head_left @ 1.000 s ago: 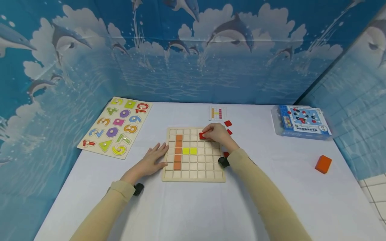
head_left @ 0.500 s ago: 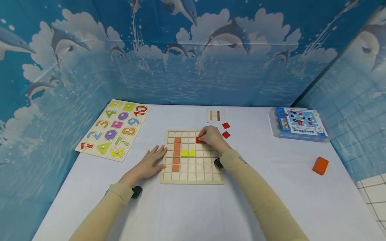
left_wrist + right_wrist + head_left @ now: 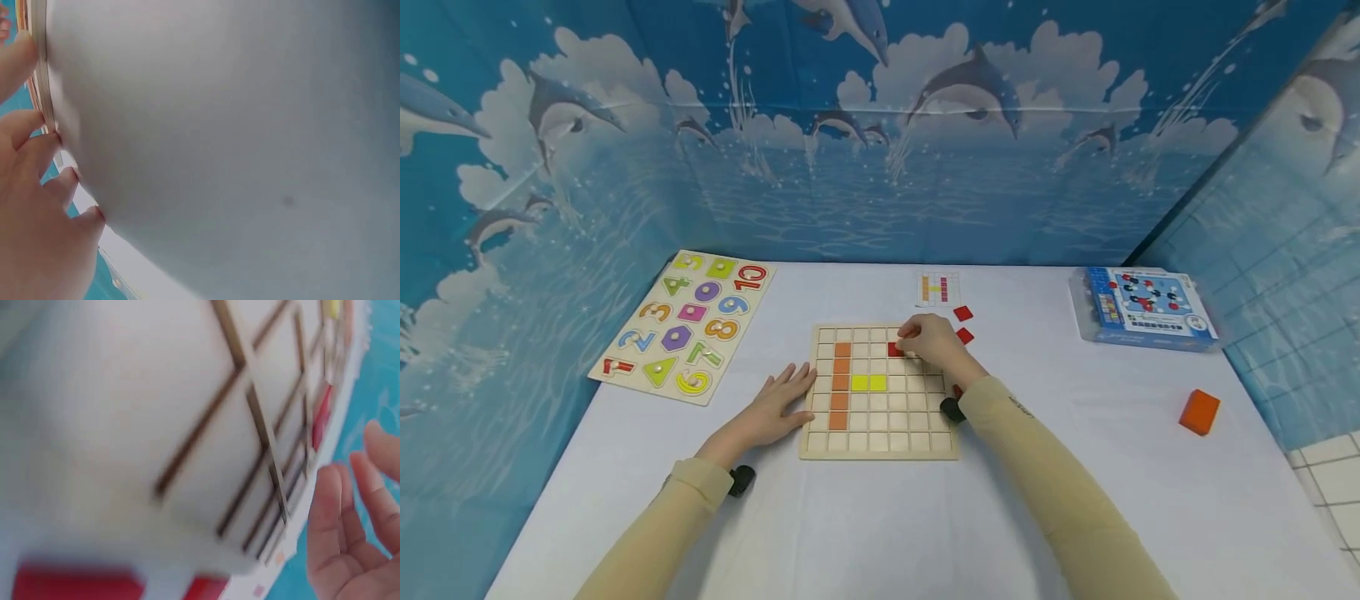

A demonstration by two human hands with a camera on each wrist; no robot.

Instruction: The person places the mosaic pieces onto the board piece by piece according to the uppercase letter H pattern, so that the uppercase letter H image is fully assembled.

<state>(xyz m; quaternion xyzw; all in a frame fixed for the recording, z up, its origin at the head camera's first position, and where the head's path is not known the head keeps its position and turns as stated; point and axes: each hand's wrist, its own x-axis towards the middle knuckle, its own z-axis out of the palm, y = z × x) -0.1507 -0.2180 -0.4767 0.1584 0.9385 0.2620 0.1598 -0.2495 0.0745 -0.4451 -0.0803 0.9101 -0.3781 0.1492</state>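
A wooden grid board [image 3: 880, 439] lies flat on the white table. My left hand [image 3: 767, 413] rests at its left edge, fingers spread; fingertips [image 3: 47, 140] meet the rim in the left wrist view. On the board sit a column of orange tiles [image 3: 841, 384] and two yellow tiles [image 3: 868, 382]. A red tile [image 3: 892, 351] lies in a cell near the far side, partly covered by my right hand [image 3: 932, 342]. In the right wrist view, that hand's fingers [image 3: 325, 512] are loosely bent and apart, holding nothing, near the red tile [image 3: 322, 419].
Loose red tiles [image 3: 962, 313] lie right of the board, one partly behind the right wrist. A pattern card [image 3: 938, 288] is beyond it. A number puzzle [image 3: 685, 329] lies at left; a boxed set [image 3: 1150, 308] and an orange block [image 3: 1199, 412] at right.
My right fingers have let go of the red tile and drawn slightly back from it, leaving it on the board. The left hand stays at the board's edge. The head view has shifted slightly.
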